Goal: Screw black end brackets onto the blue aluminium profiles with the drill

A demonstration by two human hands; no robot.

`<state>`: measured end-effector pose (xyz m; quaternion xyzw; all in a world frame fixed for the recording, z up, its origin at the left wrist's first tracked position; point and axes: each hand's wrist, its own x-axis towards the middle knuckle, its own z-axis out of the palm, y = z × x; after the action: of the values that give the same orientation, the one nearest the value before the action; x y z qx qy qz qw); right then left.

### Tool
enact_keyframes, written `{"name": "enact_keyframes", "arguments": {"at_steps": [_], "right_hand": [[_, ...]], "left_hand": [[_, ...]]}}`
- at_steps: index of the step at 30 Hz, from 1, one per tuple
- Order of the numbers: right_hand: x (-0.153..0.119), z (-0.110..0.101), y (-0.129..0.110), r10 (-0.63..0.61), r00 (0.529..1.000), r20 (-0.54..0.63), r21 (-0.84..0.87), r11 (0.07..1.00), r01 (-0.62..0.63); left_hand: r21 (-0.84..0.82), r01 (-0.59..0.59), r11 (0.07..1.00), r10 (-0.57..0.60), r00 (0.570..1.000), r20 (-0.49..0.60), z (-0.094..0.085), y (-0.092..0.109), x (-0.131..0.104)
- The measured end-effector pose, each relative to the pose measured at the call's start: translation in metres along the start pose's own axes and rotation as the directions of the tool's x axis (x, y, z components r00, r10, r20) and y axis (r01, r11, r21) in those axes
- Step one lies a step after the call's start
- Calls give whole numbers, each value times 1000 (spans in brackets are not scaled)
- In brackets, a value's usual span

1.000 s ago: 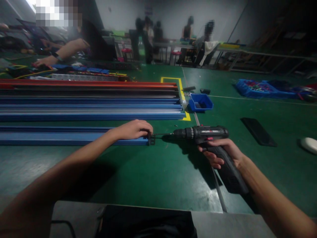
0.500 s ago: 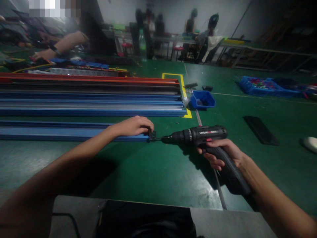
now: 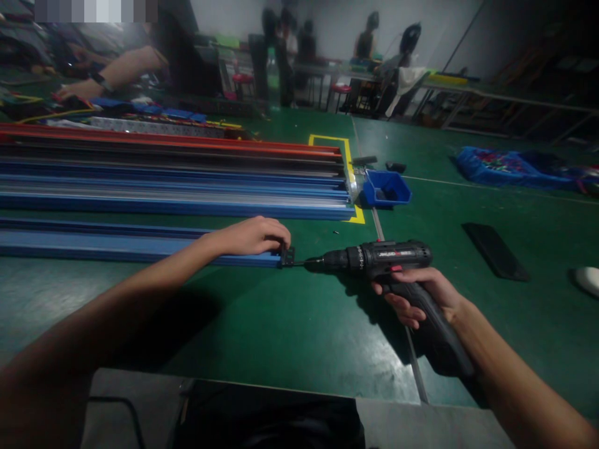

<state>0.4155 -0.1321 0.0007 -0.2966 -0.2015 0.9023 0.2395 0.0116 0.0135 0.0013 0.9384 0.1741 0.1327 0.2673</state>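
Note:
My right hand [image 3: 416,296] is wrapped around the handle of a black cordless drill [image 3: 397,254]. The drill lies level, its bit pointing left and meeting a small black end piece [image 3: 288,256]. That piece sits against the right end of a blue metal profile [image 3: 107,242]. Bent over the profile's end, my left hand [image 3: 255,237] has its fingers closed on the end piece. My palm hides part of the profile, and the fingertips are partly out of sight. A tiny screw-like part [image 3: 336,232] lies just beyond the drill's nose.
Beyond lie several long blue and orange profiles [image 3: 187,202]. A blue bin [image 3: 387,189] stands by their right ends, near yellow tape [image 3: 349,156]. To the right are a dark flat phone-like object [image 3: 495,251] and a blue tray [image 3: 496,168]. A co-worker's arm [image 3: 126,70] reaches in at upper left.
The view has shifted slightly. Both hands, the drill and the end piece keep the same position relative to each other; the co-worker's arm has moved a little.

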Motion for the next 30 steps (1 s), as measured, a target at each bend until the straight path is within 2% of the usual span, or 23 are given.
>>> {"name": "enact_keyframes", "arguments": {"at_steps": [30], "right_hand": [[1,-1,1,5,997,-79,-33,999,-8]], "left_hand": [[9,-21,1000,21,999,-34,0,1,-1]]}}
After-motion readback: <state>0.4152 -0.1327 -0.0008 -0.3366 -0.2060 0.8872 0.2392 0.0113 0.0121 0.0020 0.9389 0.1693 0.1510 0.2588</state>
